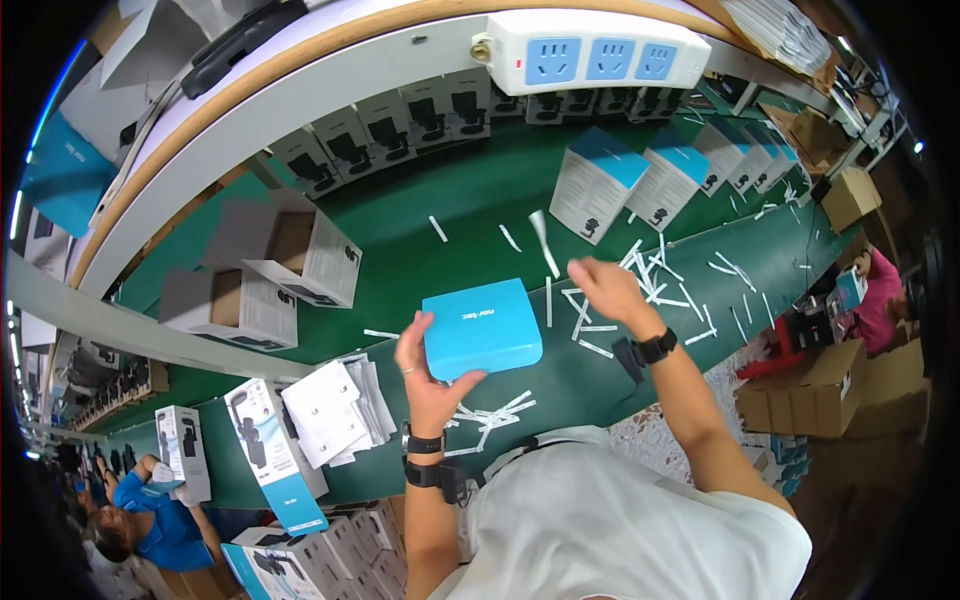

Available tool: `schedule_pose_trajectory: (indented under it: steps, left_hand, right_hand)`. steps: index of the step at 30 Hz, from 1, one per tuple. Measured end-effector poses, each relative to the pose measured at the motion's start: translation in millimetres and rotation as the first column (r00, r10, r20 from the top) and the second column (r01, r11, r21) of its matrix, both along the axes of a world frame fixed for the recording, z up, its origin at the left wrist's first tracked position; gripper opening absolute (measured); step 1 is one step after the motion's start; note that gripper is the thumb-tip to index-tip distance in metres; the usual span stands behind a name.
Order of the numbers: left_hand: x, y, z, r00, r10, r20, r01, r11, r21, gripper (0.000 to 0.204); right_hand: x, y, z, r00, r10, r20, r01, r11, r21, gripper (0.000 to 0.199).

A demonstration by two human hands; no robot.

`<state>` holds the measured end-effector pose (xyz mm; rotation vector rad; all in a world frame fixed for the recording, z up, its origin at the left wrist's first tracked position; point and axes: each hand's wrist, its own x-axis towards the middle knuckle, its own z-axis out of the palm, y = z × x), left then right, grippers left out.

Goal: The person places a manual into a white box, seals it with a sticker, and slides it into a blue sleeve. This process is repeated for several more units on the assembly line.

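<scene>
A green work table point(440, 215) fills the frame's middle, strewn with white paper strips point(655, 275) and open boxes point(300, 255). At centre, the left hand point(428, 375) grips a blue box point(481, 327); the right hand point(608, 285), upper right of it, pinches 1 strip point(542, 240).

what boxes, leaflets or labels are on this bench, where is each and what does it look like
blue box: flat, rounded, light blue, gripped at its near edge by the left hand.
white strip: thin, pale, just above the right hand.
open cartons: far left, white and grey, flaps up.
upright cartons: far right, white with blue tops.
leaflet stack: near left, white sheets.
boxed row: under the rail, white with dark pictures.
</scene>
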<state>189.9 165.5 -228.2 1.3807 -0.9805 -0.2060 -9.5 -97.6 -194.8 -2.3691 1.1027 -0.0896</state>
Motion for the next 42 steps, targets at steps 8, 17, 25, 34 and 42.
schedule_pose_trajectory:
  steps: [8,17,25,34,42]
  left_hand:
    - [10,-4,0,0.843,0.014,0.538,-0.136,0.973,0.188,0.064]
    - [11,4,7,0.75,-0.115,0.651,-0.106,0.951,0.29,0.066]
    - [-4,4,25,0.628,-0.243,0.739,-0.208,0.863,0.46,0.073]
    - [-27,-12,1,0.559,-0.282,0.78,-0.285,0.817,0.5,0.068]
    - [-10,-17,12,0.481,-0.356,0.801,-0.198,0.846,0.495,0.076]
  right_hand:
    - [8,102,-7,0.714,0.243,0.656,-0.238,0.966,-0.098,0.049]
    - [1,104,-37,0.715,0.295,0.635,-0.2,0.955,-0.218,0.043]
    - [1,106,-45,0.73,0.42,0.539,-0.184,0.881,-0.437,0.047]
    - [8,98,-61,0.587,0.496,0.639,-0.293,0.867,-0.404,0.043]
    - [37,51,-32,0.684,0.446,0.577,-0.533,0.846,-0.023,0.085]
